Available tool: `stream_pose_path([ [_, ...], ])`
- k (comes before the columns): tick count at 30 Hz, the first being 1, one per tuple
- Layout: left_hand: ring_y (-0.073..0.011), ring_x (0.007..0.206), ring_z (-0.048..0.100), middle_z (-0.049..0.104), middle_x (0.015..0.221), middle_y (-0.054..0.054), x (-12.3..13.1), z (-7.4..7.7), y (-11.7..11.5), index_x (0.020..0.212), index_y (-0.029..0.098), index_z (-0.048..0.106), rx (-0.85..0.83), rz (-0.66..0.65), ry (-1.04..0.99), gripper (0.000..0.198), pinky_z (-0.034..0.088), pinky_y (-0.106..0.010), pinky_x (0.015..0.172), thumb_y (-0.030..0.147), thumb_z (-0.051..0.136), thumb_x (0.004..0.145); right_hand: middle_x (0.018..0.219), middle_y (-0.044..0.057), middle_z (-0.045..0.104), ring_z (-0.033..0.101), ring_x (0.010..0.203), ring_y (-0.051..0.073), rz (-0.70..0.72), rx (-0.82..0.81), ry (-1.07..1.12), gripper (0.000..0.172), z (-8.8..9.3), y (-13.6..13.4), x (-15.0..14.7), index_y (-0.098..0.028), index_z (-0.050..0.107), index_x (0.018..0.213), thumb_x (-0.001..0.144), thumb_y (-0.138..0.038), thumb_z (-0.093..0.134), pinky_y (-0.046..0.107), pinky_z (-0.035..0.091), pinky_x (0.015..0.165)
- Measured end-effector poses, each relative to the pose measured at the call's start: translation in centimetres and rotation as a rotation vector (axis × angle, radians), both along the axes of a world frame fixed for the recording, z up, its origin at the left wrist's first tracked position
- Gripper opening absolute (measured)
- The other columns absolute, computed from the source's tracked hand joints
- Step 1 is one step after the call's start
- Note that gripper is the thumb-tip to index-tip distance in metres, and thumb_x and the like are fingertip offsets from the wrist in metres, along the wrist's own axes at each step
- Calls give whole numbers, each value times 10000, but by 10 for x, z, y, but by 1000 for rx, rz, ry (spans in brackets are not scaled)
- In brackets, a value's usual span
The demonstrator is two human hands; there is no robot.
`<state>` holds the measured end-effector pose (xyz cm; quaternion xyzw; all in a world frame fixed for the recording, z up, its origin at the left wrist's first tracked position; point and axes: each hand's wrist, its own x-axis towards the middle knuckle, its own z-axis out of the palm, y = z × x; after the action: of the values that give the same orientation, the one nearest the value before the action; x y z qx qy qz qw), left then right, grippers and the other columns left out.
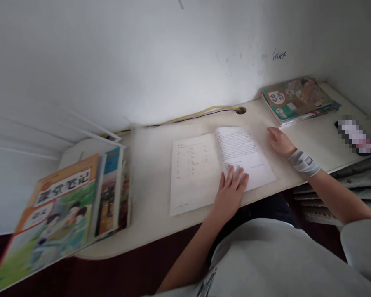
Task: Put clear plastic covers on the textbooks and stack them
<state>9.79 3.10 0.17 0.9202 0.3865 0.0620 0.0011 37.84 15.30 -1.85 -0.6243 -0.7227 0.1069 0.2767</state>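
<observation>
An open book (194, 185) with printed text on both pages lies on the white desk in front of me. My left hand (230, 192) rests flat on the lower part of its right page, near the inner fold, fingers spread. Just to the right of the book, my right hand (280, 141) lies on its side on the desk with nothing visible in it. One digit points out to the left, while the others are partly hidden. A pale grey wrist strap (303, 162) is wrapped around my right wrist.
Several books and a notebook (62, 214) stand at the left end of the desk (151, 222). A stack of books (299, 99) sits at the back right, near a blurred-out phone (357, 136). Yellow and black cables (200, 111) run along the wall into a round hole (241, 110).
</observation>
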Motion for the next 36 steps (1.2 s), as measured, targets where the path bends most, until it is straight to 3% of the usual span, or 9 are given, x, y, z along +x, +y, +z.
stream_pose_path([
  [6,-334,1385,251,441,1426,-125,11,3,4,1309,185,497,22,-94,-17,457,285,-616,1057,62,350,893,1364,194,484,388,1322,258,48,36,-118,440,-3,-26,-3,-53,519,1250,877,-227,362,458,349,1088],
  [19,-324,1395,230,401,1454,-120,32,2,5,1348,192,460,-15,-26,-48,456,278,-612,1069,115,347,913,1364,214,478,380,1326,272,37,35,-111,451,-4,-24,-3,-47,521,1237,880,-286,385,470,340,1091],
  [24,-304,1408,203,376,1468,-129,42,1,5,1360,196,435,-44,-46,-58,453,216,-637,1081,128,330,924,1379,195,469,384,1325,262,37,41,-108,453,-7,-23,-3,-67,515,1254,880,-290,390,469,342,1090],
  [27,-313,1415,169,316,1496,-148,42,6,6,1382,178,391,-109,-68,-106,450,209,-625,1086,248,386,937,1370,195,480,396,1317,262,40,45,-118,457,-8,-21,1,-64,515,1258,876,-290,407,459,352,1083],
  [30,-302,1425,124,215,1530,-172,25,16,11,1437,176,273,-187,-84,-211,624,244,-564,1098,463,437,907,1360,196,491,408,1308,266,54,53,-130,465,-6,-23,3,-67,515,1264,872,-301,430,450,367,1071],
  [33,-269,1429,120,204,1534,-168,-15,22,20,1460,195,202,-135,148,-354,604,234,-520,1117,457,354,938,1376,185,481,385,1324,281,90,95,-183,472,3,-37,-5,-91,498,1291,879,-317,443,490,359,1060],
  [36,-282,1386,275,306,1489,-196,-64,18,25,1469,186,163,-66,458,-475,572,263,-542,1096,413,293,959,1394,164,470,329,1357,295,208,156,-304,474,16,-63,-21,-124,456,1334,907,-328,427,579,254,1082],
])
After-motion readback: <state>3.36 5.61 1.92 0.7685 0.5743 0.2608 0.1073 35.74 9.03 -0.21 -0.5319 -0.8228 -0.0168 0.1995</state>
